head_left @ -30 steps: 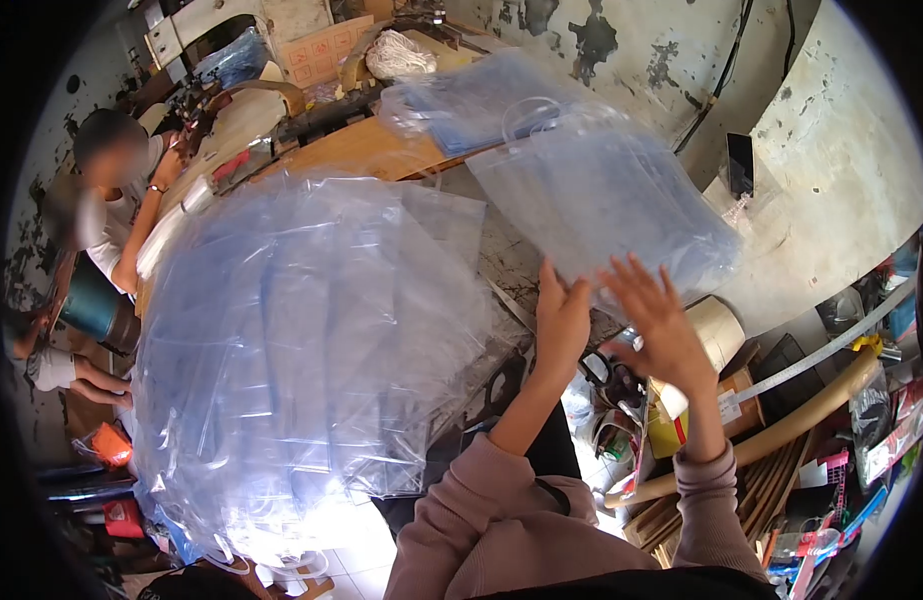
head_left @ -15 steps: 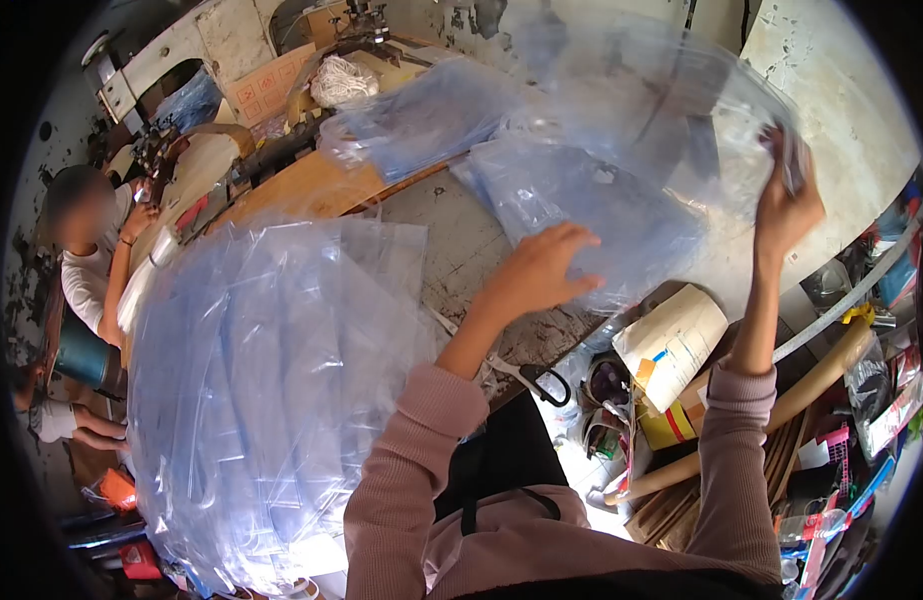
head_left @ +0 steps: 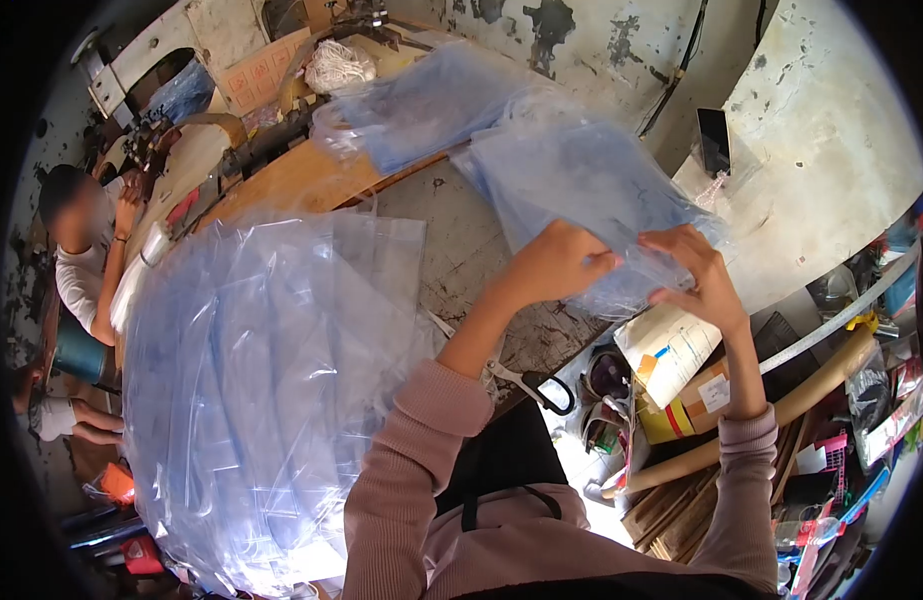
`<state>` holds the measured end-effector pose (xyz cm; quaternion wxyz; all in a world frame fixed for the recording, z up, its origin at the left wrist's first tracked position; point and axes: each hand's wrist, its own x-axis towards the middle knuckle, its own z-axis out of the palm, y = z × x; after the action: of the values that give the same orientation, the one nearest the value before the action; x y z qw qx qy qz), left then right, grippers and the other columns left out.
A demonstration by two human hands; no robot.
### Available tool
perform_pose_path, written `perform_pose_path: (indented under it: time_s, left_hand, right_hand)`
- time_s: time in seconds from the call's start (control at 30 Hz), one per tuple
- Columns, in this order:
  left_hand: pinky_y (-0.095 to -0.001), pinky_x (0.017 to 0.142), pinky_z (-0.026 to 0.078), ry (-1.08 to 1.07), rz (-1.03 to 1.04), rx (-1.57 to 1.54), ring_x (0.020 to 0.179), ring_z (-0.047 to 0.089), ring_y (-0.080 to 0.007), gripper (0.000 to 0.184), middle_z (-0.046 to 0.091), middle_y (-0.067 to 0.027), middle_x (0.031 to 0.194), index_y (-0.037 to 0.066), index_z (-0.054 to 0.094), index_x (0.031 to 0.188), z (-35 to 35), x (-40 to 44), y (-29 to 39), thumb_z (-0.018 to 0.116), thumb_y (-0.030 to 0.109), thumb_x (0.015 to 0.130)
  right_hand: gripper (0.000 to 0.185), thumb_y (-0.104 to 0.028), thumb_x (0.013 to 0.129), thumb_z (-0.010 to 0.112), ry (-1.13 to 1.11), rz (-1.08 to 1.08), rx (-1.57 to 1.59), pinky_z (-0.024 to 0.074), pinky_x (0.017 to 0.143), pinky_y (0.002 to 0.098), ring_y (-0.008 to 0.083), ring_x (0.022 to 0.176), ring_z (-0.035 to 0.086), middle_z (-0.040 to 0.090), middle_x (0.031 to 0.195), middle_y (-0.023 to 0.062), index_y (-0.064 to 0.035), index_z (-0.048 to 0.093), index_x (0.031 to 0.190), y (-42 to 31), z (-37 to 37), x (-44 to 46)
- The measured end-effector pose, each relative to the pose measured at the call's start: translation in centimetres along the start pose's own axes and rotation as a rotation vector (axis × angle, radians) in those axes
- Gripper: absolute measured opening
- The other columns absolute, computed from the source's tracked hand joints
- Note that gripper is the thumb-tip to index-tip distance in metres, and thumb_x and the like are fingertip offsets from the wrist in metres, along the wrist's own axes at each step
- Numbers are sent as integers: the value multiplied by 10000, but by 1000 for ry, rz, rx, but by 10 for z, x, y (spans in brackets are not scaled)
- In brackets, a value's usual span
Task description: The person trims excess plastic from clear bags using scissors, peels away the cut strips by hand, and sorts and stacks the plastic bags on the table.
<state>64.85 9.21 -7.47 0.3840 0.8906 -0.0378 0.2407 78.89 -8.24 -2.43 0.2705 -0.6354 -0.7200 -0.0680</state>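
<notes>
1. Reaching across the grey worktop (head_left: 442,225), you have both hands over the near part of a stack of clear plastic sheets (head_left: 582,185), which lies to the right of centre
2. Your left hand (head_left: 557,265) is over the stack's near left part, fingers curled in, thumb and forefinger almost together – whether any film is pinched there, I cannot tell
3. Your right hand (head_left: 697,278) is just to its right, fingers bent and thumb spread well away from them, leaving a wide gap; I cannot tell whether the fingertips touch the film
4. To your left, a broad heap of overlapping clear plastic (head_left: 272,390) fills the near side, and a bluish plastic pile (head_left: 432,105) lies farther off, near a bundle of white cord (head_left: 340,67)
5. Near you, black-handled scissors (head_left: 544,392) lie at the worktop's edge, partly hidden by your left forearm (head_left: 477,325)
6. On the far right, a dark phone (head_left: 715,142) lies on a pale surface (head_left: 812,170) – and on the far left another person (head_left: 82,275) has one forearm raised
</notes>
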Motion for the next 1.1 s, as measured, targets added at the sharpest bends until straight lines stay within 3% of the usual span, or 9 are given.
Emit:
perform_pose_path:
  time_s: [0.27,0.4,0.57,0.6,0.67,0.8,0.87,0.93,1.1]
  left_hand:
    - [-358,477,366,126,-74,-103,428,422,-271,285,492,-193,537,-41,611,721,-14,-4,7,617,231,808]
    - [-321,534,421,98,-126,-36,497,523,-243,307,557,-173,586,-27,652,842,-20,-4,10,639,277,806]
    - [-391,730,481,128,-185,555,890,574,-340,671,556,-203,993,7,469,1224,-36,-25,46,741,297,684]
    - [-391,730,481,129,-185,563,890,574,-340,671,556,-203,993,7,469,1224,-44,-24,55,741,297,684]
    - [-413,778,471,-332,-479,509,989,525,-344,961,485,-209,1088,39,245,1358,-56,-22,68,799,238,597]
    - [-413,769,468,-220,-486,633,975,536,-324,1078,499,-211,1029,49,155,1382,-35,-33,52,824,205,552]
    - [-400,751,468,5,-465,860,951,545,-302,857,514,-189,1006,52,350,1287,-24,-37,44,805,199,575]
    - [-393,746,466,-112,-447,799,943,548,-282,653,527,-152,986,59,449,1160,-23,-32,40,775,180,607]
    - [-357,711,473,-235,-194,613,871,571,-221,156,559,-42,934,67,585,792,-36,-28,22,685,125,687]
  right_hand:
    - [414,-14,605,743,-35,142,108,468,740,315,210,837,575,541,978,75,-43,611,996,9,-9,23]
    - [561,24,617,716,34,40,-105,492,673,322,233,752,611,585,955,86,-85,530,1134,-5,14,26]
    - [550,8,691,687,277,-59,-320,504,627,312,235,724,624,559,1148,94,-95,488,1194,36,4,25]
    - [548,-27,727,682,468,-102,-413,505,623,301,225,702,626,541,1212,90,-92,468,1227,38,1,31]
    - [572,-76,755,675,381,64,-405,511,628,291,212,721,634,535,1229,94,-85,427,1270,18,-8,33]
    - [607,-128,790,652,315,193,-242,524,616,277,206,787,650,528,1244,112,-81,375,1329,4,-3,32]
    - [596,-115,766,659,284,319,-117,534,601,286,233,841,653,526,1240,127,-87,418,1311,7,-8,27]
    - [548,-108,669,701,190,-8,-744,537,594,304,257,820,653,565,1175,134,-87,545,1194,22,-16,24]
    - [221,-76,683,668,16,-98,-318,529,650,337,274,835,634,595,1079,113,-94,675,903,-23,0,42]
